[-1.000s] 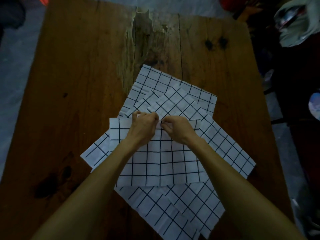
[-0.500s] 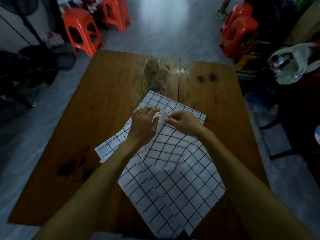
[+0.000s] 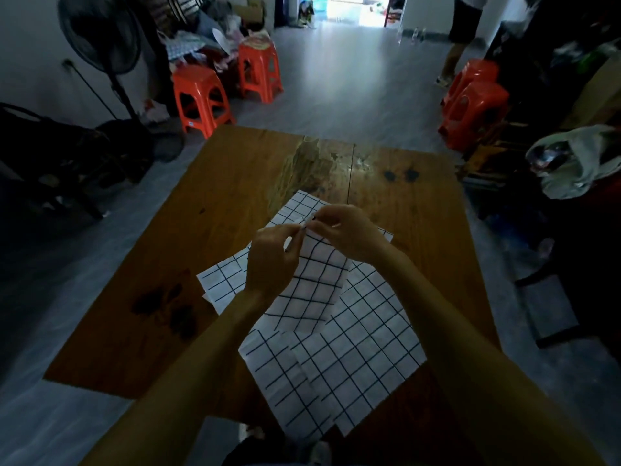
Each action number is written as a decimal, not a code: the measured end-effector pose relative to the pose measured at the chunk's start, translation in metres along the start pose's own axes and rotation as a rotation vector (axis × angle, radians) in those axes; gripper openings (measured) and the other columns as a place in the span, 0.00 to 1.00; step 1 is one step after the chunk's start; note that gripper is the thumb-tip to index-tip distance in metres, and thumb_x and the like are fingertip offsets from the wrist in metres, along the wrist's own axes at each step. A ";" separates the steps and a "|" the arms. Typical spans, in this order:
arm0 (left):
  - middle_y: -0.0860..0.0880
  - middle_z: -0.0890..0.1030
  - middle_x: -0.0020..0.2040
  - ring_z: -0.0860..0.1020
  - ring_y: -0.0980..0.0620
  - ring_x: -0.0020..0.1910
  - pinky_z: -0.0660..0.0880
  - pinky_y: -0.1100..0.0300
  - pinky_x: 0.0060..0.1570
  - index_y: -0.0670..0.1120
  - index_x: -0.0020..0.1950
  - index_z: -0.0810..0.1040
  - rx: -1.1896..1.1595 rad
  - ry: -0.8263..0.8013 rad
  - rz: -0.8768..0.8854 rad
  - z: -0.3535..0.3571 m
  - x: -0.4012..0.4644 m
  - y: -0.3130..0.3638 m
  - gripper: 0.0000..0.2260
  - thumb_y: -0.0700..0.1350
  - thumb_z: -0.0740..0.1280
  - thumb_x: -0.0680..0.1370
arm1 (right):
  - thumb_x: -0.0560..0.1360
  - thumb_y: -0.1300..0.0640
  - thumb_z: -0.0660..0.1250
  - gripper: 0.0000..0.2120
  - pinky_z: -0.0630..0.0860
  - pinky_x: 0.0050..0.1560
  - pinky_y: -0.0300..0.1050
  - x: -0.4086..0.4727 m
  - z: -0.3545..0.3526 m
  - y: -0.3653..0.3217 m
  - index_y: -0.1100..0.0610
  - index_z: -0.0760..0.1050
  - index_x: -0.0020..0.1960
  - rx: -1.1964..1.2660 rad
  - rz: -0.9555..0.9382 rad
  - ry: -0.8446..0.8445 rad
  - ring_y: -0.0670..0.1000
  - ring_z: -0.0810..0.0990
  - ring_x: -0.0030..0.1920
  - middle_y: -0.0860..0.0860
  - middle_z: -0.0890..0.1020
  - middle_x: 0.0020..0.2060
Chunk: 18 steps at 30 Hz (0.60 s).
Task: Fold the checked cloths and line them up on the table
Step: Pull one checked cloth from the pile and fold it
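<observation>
- We see the left hand [image 3: 270, 264] and the right hand [image 3: 347, 235] raised close together above the middle of the surface [image 3: 215, 210], and both pinch with their fingertips the top edge of one checked cloth [image 3: 307, 287].
- This held cloth hangs down from the two pinches, and its lower part rests on the other checked cloths [image 3: 349, 368] which lie spread and overlapping on the surface below the hands.
- One corner of these cloths shows to the left of the left wrist, another shows beyond the hands, and the largest part reaches to the near edge.
- The surface is a brown wooden top with dark stains [image 3: 164, 307] on the left and a worn pale patch [image 3: 302, 169] at the far side.
- Around it the room has a grey floor, orange plastic stools [image 3: 201, 99] on both sides, a standing fan [image 3: 100, 45] at the left and piles of things along the walls.
- The room is dim, so we cannot tell how many cloths lie in the pile.
</observation>
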<state>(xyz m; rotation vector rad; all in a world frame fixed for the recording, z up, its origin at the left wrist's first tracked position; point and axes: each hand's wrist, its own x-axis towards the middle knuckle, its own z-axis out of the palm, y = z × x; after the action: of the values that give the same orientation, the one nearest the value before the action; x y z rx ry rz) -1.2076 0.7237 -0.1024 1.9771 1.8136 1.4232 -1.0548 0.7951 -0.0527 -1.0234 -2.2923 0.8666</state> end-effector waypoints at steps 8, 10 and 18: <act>0.46 0.84 0.44 0.78 0.59 0.42 0.74 0.63 0.45 0.41 0.51 0.81 -0.040 -0.071 0.043 -0.015 0.009 -0.011 0.09 0.45 0.64 0.79 | 0.76 0.55 0.68 0.12 0.73 0.59 0.47 0.012 0.014 -0.005 0.55 0.77 0.58 -0.193 -0.049 0.133 0.50 0.76 0.58 0.52 0.81 0.56; 0.47 0.83 0.43 0.78 0.58 0.41 0.73 0.65 0.44 0.41 0.50 0.81 -0.039 -0.062 0.058 -0.022 0.011 -0.016 0.07 0.43 0.64 0.79 | 0.76 0.57 0.68 0.06 0.75 0.53 0.42 0.016 0.016 -0.012 0.56 0.80 0.52 -0.179 -0.043 0.118 0.45 0.77 0.49 0.50 0.82 0.48; 0.49 0.79 0.33 0.70 0.58 0.30 0.63 0.71 0.36 0.42 0.47 0.80 0.030 -0.101 0.047 -0.042 0.007 -0.053 0.07 0.43 0.64 0.79 | 0.75 0.58 0.69 0.05 0.73 0.44 0.27 0.030 0.018 -0.028 0.58 0.81 0.50 -0.040 0.043 0.332 0.38 0.76 0.41 0.46 0.80 0.42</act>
<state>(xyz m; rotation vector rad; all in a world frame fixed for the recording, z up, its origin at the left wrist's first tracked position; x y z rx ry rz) -1.2753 0.7238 -0.1086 2.0788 1.7673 1.2903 -1.0983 0.7978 -0.0398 -1.1435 -2.0209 0.6151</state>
